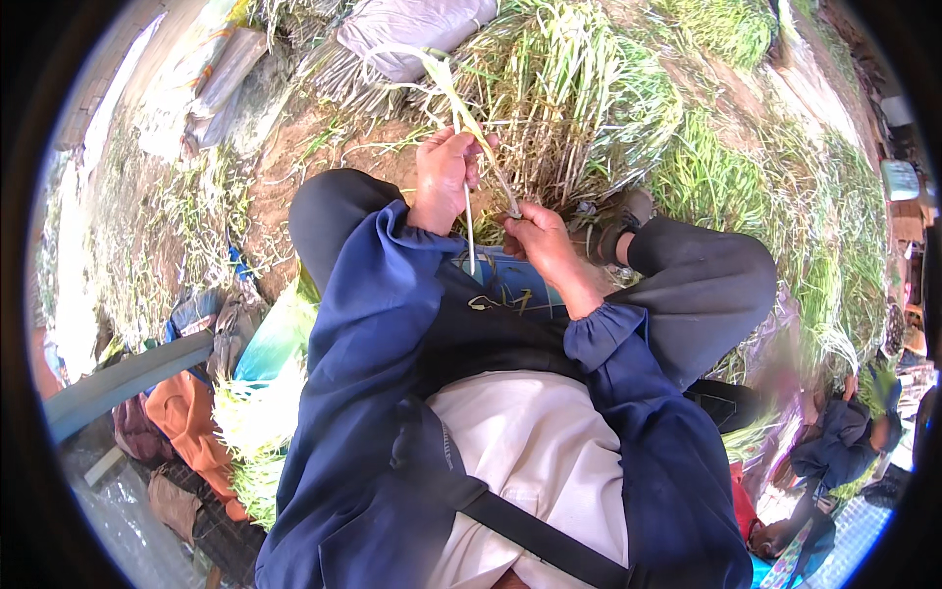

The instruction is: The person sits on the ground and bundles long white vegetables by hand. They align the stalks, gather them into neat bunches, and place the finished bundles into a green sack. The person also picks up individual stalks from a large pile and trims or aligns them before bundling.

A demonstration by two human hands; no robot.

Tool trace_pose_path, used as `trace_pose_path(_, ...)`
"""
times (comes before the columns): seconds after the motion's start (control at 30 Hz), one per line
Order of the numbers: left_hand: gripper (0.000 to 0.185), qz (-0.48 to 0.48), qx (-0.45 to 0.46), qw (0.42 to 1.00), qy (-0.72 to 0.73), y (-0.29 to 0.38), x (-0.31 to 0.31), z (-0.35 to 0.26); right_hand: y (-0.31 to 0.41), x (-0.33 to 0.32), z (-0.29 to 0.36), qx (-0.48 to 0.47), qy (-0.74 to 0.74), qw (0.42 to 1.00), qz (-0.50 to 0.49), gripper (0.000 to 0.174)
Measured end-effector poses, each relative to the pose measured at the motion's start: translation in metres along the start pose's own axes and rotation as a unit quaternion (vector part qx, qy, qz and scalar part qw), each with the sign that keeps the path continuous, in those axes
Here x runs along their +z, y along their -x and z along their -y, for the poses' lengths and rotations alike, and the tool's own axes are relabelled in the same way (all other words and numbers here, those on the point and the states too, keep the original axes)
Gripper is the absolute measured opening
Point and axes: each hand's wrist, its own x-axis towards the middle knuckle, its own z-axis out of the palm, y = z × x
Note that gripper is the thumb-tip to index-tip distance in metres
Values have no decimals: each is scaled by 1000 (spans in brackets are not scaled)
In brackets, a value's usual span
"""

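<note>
My left hand (445,173) is closed around a yellowish leafy plant stalk (482,140), whose long pale leaves curl above the fist. A thin, straight whitish stem (469,228) also passes through this hand and points down toward my lap. Lower and to the right, my right hand (541,239) pinches the brownish lower end of the leafy stalk between thumb and fingers. The stalk slants between the two hands. Under them, a blue patterned cloth (508,276) with plant scraps on it lies between my bent legs.
A heap of green leafy stalks (581,96) spreads ahead, beside a grey wrapped bundle (416,33). Loose greens lie at the right and left. A grey beam (125,379) and an orange cloth (188,420) are at left. Other people (839,449) sit at lower right.
</note>
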Motion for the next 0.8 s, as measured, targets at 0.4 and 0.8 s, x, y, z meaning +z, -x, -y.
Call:
trace_pose_path(0.4, 8, 2, 0, 994, -113, 16, 2, 36, -25, -29, 18, 47, -72, 996, 26, 35)
trace_pose_path(0.8, 20, 50, -3, 953, -298, 19, 10, 52, -71, -39, 19, -122, 46, 975, -178, 12)
